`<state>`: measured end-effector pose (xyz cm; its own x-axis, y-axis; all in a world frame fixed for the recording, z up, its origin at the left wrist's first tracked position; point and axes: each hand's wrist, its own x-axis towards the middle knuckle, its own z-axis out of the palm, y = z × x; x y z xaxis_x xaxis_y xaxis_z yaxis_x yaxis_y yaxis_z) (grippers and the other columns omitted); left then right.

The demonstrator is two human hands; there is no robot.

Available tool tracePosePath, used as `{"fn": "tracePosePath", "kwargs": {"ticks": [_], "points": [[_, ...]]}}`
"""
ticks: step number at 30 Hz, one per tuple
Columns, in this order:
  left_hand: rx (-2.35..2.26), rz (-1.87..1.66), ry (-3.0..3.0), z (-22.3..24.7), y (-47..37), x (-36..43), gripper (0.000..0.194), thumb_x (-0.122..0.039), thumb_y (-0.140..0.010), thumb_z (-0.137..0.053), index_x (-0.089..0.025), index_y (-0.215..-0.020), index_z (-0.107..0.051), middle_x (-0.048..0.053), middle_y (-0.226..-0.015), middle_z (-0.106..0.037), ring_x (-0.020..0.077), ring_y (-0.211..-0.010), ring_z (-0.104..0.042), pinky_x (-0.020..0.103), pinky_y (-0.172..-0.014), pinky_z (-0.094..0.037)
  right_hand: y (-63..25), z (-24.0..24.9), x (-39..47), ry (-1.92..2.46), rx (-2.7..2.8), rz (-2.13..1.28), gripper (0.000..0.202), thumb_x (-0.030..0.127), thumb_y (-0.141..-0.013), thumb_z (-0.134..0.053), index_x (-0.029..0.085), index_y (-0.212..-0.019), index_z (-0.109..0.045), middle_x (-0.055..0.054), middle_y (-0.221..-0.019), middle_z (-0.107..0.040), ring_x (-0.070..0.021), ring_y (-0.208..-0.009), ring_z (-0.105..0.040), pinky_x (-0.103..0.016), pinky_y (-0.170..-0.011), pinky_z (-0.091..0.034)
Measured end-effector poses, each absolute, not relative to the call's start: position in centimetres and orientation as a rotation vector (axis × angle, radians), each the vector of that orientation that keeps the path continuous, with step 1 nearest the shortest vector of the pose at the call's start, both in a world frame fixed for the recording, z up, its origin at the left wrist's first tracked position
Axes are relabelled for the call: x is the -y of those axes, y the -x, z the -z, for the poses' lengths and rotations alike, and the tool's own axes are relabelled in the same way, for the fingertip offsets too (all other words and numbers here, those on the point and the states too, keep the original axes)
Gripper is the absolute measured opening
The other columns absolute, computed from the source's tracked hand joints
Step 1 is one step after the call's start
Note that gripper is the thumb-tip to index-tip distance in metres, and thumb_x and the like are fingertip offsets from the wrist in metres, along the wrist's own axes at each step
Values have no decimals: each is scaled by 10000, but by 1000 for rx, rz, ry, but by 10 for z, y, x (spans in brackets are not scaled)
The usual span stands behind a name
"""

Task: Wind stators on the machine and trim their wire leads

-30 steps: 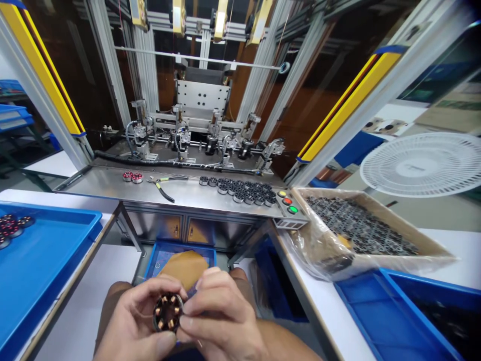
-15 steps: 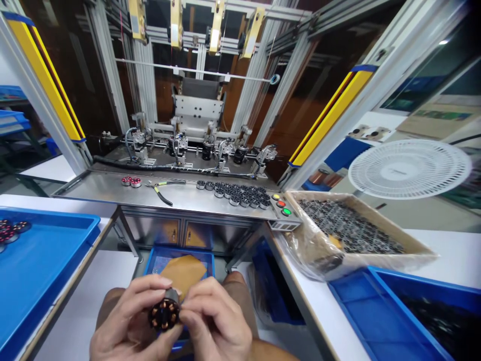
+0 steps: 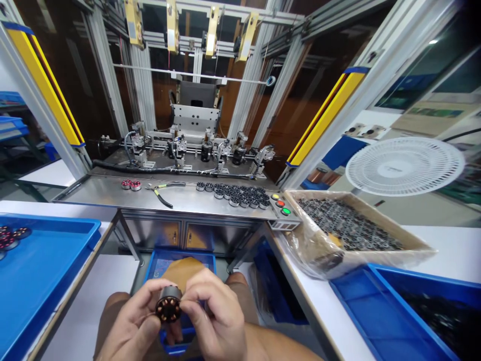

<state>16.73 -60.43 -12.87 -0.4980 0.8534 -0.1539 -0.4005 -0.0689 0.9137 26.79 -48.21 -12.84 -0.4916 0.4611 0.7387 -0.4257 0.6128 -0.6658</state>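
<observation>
Low in the middle of the head view is a motor stator (image 3: 168,307), a dark ring with copper windings facing me. My left hand (image 3: 135,321) is closed around its left side, thumb at the front and fingers on top. At its right edge, my right hand (image 3: 216,313) pinches with thumb and forefinger. Whatever lies between those fingertips, perhaps a fine wire end, is too small to make out. Both hands are above my lap, in front of a blue bin (image 3: 150,265) holding a brown sheet (image 3: 184,271).
On the steel ledge (image 3: 105,198) are red stators (image 3: 131,185), cutting pliers (image 3: 163,193) and many black stators (image 3: 240,194). Push buttons (image 3: 280,204) sit at its right end. A lined box of parts (image 3: 349,225), blue trays (image 3: 48,281) and a fan (image 3: 404,165) flank me.
The stator has turned so its wound face shows more fully and its grey side is visible above. My left fingers have shifted on it; my right hand stays pinched at its edge.
</observation>
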Motion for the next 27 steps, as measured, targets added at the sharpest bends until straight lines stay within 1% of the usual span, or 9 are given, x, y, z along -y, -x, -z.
{"fn": "tracePosePath", "kwargs": {"ticks": [5, 10, 13, 17, 19, 21, 23, 25, 27], "points": [[-1129, -1764, -503, 134, -164, 603, 527, -620, -705, -741, -237, -1065, -704, 36, -718, -686, 151, -605, -617, 238, -571, -491, -268, 127, 481, 69, 1814, -1074, 153, 201, -950, -553, 156, -821, -621, -34, -716, -621, -122, -681, -580, -236, -632, -482], [-1102, -1881, -553, 140, -155, 608, 306, -496, -739, -762, -267, -939, -734, 69, -1132, -672, 197, -805, -676, 269, -647, -555, -266, 123, 481, 131, 1817, -1116, 159, 176, -927, -572, 155, -783, -634, -32, -698, -636, -122, -661, -586, -236, -618, -488], [-1106, -1946, -574, 142, -150, 609, 230, -420, -717, -798, -267, -850, -688, 41, -1079, -673, 231, -904, -681, 316, -751, -578, -265, 120, 481, 172, 1811, -1183, 210, 208, -924, -583, 160, -723, -619, -20, -647, -618, -119, -628, -574, -234, -599, -482], [-1106, -1981, -563, 141, -152, 607, 311, -371, -635, -866, -276, -803, -623, 10, -920, -702, 293, -1093, -659, 359, -860, -566, -265, 118, 478, 81, 1811, -1216, 228, 234, -947, -566, 163, -735, -614, -15, -623, -617, -122, -632, -580, -237, -622, -496], [-1136, -2011, -522, 137, -156, 605, 390, -416, -583, -892, -287, -840, -628, 7, -951, -713, 295, -1163, -629, 350, -903, -547, -266, 119, 475, -19, 1837, -1146, 212, 252, -961, -551, 156, -788, -626, -34, -670, -639, -126, -651, -593, -241, -627, -510], [-1165, -1980, -468, 132, -161, 602, 555, -544, -498, -897, -274, -918, -655, 33, -988, -718, 266, -1055, -667, 304, -848, -552, -268, 120, 471, -87, 1877, -1042, 192, 258, -971, -542, 154, -839, -636, -51, -710, -656, -129, -667, -608, -237, -624, -524], [-1151, -1826, -440, 128, -165, 600, 665, -673, -481, -840, -212, -930, -675, 56, -864, -719, 205, -793, -690, 256, -684, -546, -271, 120, 468, -115, 1917, -944, 165, 240, -973, -539, 157, -872, -640, -55, -738, -666, -126, -679, -623, -223, -623, -533], [-1103, -1647, -446, 126, -167, 599, 631, -705, -559, -784, -171, -876, -668, 33, -672, -674, 154, -588, -643, 219, -538, -482, -273, 120, 466, -132, 1952, -871, 148, 226, -973, -538, 158, -890, -641, -54, -757, -671, -117, -679, -633, -206, -622, -535], [-1082, -1592, -452, 129, -167, 598, 551, -656, -641, -770, -174, -880, -651, 14, -610, -645, 144, -538, -628, 201, -488, -442, -275, 119, 465, -140, 1971, -825, 155, 231, -974, -539, 156, -884, -640, -51, -755, -670, -110, -669, -630, -196, -623, -530]]}}
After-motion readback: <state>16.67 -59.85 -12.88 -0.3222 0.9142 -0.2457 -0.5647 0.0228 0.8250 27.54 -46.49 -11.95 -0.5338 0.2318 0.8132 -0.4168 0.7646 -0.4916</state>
